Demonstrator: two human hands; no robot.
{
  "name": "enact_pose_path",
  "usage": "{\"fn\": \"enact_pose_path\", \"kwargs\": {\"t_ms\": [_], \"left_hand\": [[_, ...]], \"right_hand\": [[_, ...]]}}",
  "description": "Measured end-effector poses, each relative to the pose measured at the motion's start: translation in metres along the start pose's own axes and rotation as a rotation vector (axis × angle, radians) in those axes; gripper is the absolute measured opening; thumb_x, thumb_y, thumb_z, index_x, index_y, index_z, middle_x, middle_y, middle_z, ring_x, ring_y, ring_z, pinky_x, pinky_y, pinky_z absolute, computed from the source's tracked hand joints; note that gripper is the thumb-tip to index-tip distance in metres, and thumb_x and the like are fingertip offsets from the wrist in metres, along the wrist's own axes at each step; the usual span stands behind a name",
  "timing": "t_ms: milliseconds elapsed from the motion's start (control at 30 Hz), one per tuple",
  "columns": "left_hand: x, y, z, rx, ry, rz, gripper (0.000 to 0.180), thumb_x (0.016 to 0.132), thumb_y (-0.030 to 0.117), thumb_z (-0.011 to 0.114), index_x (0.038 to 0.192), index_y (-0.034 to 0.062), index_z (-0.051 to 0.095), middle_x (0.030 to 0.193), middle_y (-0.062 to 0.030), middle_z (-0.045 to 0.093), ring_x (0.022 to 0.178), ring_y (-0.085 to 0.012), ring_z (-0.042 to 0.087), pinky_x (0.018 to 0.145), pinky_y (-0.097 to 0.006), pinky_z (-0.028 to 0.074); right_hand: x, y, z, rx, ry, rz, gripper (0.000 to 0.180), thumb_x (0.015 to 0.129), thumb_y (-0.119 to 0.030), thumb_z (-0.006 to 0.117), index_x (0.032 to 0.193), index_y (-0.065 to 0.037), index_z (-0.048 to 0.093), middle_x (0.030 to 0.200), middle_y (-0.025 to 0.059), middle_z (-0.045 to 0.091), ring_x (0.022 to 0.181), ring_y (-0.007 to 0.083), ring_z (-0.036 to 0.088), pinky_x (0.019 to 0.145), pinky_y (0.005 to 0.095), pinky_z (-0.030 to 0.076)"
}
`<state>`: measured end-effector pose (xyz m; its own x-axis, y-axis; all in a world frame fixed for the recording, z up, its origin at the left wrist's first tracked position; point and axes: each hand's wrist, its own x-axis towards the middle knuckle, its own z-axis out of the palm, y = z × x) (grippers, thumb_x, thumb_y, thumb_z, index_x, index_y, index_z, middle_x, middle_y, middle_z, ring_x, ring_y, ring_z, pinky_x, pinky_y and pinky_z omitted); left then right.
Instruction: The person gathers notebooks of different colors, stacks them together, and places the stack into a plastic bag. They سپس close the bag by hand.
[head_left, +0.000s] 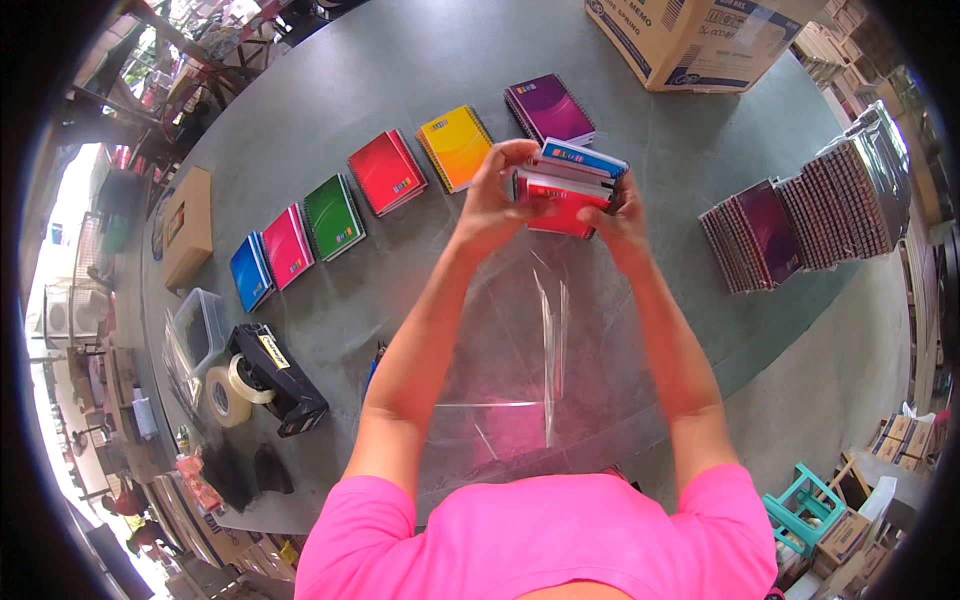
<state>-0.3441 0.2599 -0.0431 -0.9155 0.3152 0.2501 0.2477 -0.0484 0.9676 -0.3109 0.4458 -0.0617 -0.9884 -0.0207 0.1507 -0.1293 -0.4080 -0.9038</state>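
Both hands clamp a small stack of spiral notebooks from its sides, left hand and right hand pressed around it, above the middle of the grey table. A clear plastic sheet lies beneath. Squaring the stack's edges evenly would likely keep the bundle tidy.
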Motion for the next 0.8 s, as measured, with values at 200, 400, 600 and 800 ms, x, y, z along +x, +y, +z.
{"fn": "enact_pose_path", "kwargs": {"t_ms": [200,400,600,800], "left_hand": [[-0.005,-0.020,0.015,-0.290,-0.100,-0.258,0.077,0.061,-0.001,0.075,0.130,0.0072,0.044,0.126,-0.0080,0.051,0.119,-0.0214,0.047,0.101,-0.035,0.037],[0.076,-0.021,-0.010,0.730,-0.269,0.075,0.052,0.071,0.010,0.070,0.120,0.0062,0.056,0.120,-0.0167,0.057,0.115,-0.0294,0.052,0.096,-0.039,0.042],[0.102,-0.064,0.038,1.370,-0.100,0.252,0.026,0.075,0.012,0.060,0.101,0.0084,0.064,0.100,-0.0135,0.065,0.101,-0.0300,0.060,0.089,-0.041,0.045],[0.085,0.026,0.027,0.206,-0.247,0.179,0.031,0.074,-0.011,0.053,0.095,0.0065,0.066,0.097,-0.0108,0.066,0.097,-0.0263,0.062,0.090,-0.032,0.046]], "right_hand": [[0.001,0.028,-0.018,-0.409,0.053,0.061,0.074,0.055,-0.024,0.090,0.115,-0.003,0.052,0.111,0.0072,0.060,0.100,0.0128,0.057,0.085,0.0294,0.048],[-0.021,-0.008,-0.040,0.260,0.240,0.299,0.052,0.073,-0.025,0.078,0.114,-0.003,0.055,0.104,0.0075,0.063,0.091,0.0186,0.063,0.075,0.0328,0.054],[-0.036,-0.016,-0.063,0.215,0.253,0.622,0.050,0.080,-0.027,0.072,0.116,0.002,0.052,0.109,0.0123,0.061,0.094,0.0185,0.063,0.075,0.0347,0.055],[-0.042,-0.021,-0.069,0.467,0.212,0.528,0.065,0.087,-0.053,0.053,0.122,0.001,0.049,0.113,0.0148,0.059,0.098,0.0244,0.062,0.078,0.0367,0.054]]}}
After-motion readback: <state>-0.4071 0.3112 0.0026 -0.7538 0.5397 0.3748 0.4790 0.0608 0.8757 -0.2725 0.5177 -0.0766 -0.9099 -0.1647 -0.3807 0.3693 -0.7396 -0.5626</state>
